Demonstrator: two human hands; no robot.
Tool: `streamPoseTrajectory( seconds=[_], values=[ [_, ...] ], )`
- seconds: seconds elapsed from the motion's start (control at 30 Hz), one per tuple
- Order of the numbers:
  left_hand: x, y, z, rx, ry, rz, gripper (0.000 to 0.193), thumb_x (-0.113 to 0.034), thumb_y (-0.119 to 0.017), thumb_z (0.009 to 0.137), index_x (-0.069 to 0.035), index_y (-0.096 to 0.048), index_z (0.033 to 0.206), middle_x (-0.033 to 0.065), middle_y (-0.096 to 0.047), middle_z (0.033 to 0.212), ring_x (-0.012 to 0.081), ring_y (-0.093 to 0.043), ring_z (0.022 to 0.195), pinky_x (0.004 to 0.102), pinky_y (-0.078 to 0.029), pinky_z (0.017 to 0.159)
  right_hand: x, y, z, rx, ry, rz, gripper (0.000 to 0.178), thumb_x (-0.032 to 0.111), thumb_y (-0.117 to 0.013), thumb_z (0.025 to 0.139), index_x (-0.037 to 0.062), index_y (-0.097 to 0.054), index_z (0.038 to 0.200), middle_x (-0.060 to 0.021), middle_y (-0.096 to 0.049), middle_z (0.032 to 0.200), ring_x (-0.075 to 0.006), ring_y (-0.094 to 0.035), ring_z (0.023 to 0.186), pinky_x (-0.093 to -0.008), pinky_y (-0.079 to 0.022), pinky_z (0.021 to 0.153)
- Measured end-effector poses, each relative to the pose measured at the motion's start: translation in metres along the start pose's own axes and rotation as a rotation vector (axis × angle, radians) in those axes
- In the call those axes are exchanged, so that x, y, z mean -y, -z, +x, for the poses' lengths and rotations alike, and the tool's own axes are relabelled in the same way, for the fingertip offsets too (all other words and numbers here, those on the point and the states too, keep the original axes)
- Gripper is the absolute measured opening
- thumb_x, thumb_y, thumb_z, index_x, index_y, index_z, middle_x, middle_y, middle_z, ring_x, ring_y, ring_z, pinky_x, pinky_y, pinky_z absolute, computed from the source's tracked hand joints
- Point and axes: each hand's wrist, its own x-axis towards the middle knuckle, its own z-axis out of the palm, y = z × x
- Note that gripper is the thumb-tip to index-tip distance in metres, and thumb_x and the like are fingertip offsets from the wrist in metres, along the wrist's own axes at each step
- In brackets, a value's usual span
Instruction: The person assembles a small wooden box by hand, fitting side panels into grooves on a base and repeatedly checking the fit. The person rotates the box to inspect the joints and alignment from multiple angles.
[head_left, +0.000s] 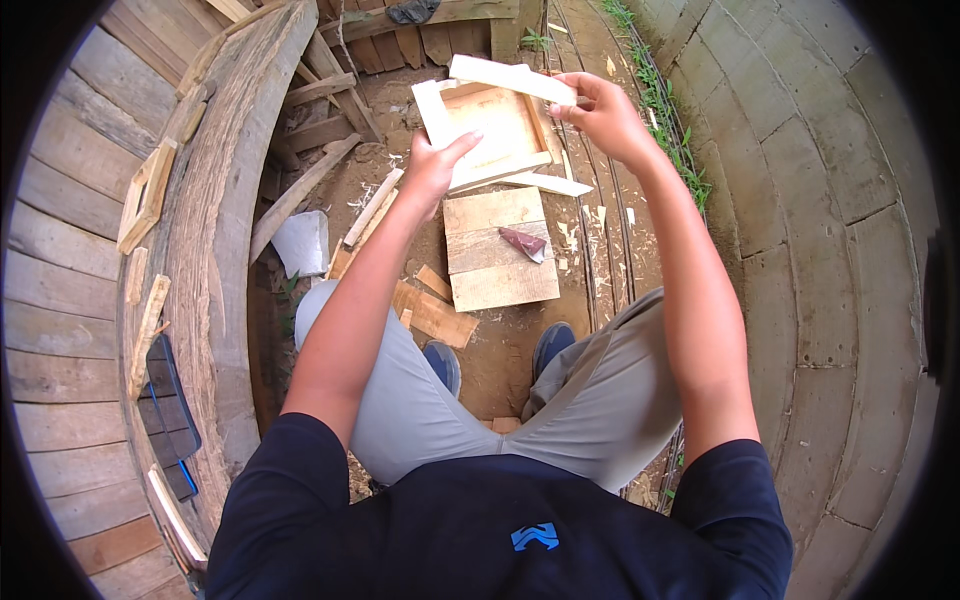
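Observation:
My left hand (436, 168) is closed round the near left corner of a shallow square wooden frame (428, 108), its thumb lying over the edge. Pale wood shows inside the frame, with darker inner edges. My right hand (603, 115) pinches the right end of a flat, pale wooden strip (508, 77). This strip lies along the frame's far side; whether the two touch, I cannot tell. Below the frame is a low plank-topped block (488, 285) with a folded piece of reddish-brown sandpaper (523, 243) on it.
At left runs a thick timber bench (225, 220) bearing a small wooden frame (147, 197), wood strips and a dark flat device (170, 400). Offcuts (435, 313), shavings and a whitish slab (300, 243) lie on the dirt. A block wall (810, 230) stands at right.

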Motion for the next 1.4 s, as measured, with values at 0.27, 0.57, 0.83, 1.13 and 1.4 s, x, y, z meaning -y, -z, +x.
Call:
streamPoseTrajectory(
  seconds=[0.27, 0.57, 0.83, 1.13, 1.4],
  values=[
    [-0.003, 0.012, 0.005, -0.101, 0.071, -0.21, 0.029, -0.011, -0.058, 0.078, 0.006, -0.057, 0.101, 0.0122, -0.062, 0.1, 0.0201, -0.06, 0.09, 0.0344, -0.048, 0.084, 0.012, 0.006, -0.006, 0.01, -0.239, 0.525, 0.032, 0.025, -0.063, 0.095, 0.0024, -0.055, 0.116, -0.0056, -0.067, 0.103, -0.0124, -0.062, 0.088, -0.0283, -0.051, 0.077],
    [-0.006, 0.019, 0.01, -0.074, 0.166, -0.489, 0.035, -0.015, -0.055, 0.078, 0.005, -0.053, 0.107, 0.0136, -0.06, 0.099, 0.0247, -0.063, 0.091, 0.0393, -0.055, 0.08, 0.018, 0.009, -0.006, 0.08, -0.264, 0.502, 0.02, 0.023, -0.054, 0.097, 0.0078, -0.052, 0.109, -0.0054, -0.066, 0.11, -0.0124, -0.062, 0.088, -0.0296, -0.05, 0.079],
    [-0.007, 0.014, 0.006, 0.042, 0.154, -0.526, 0.045, -0.025, -0.051, 0.082, 0.003, -0.05, 0.116, 0.0171, -0.059, 0.11, 0.0277, -0.062, 0.101, 0.0407, -0.053, 0.087, 0.017, 0.002, -0.01, -0.015, -0.289, 0.422, 0.011, 0.014, -0.054, 0.09, 0.0103, -0.052, 0.1, -0.0053, -0.062, 0.102, -0.0122, -0.058, 0.09, -0.0304, -0.048, 0.077],
    [-0.015, 0.01, -0.001, 0.017, 0.096, -0.546, 0.051, -0.029, -0.05, 0.08, 0.003, -0.05, 0.12, 0.0176, -0.061, 0.113, 0.0287, -0.062, 0.103, 0.0407, -0.051, 0.09, 0.008, 0.004, -0.004, -0.205, -0.402, 0.42, 0.012, 0.018, -0.057, 0.087, 0.0083, -0.053, 0.092, -0.0002, -0.046, 0.084, -0.0111, -0.043, 0.074, -0.0305, -0.045, 0.069],
    [-0.007, 0.014, 0.006, 0.038, 0.138, -0.541, 0.052, -0.029, -0.05, 0.08, 0.0, -0.051, 0.124, 0.0152, -0.063, 0.112, 0.0296, -0.063, 0.1, 0.0427, -0.052, 0.086, 0.004, 0.007, -0.001, -0.21, -0.429, 0.367, 0.025, 0.029, -0.058, 0.089, 0.0078, -0.06, 0.103, 0.0006, -0.043, 0.081, -0.0105, -0.042, 0.072, -0.0293, -0.044, 0.068]
  ],
)
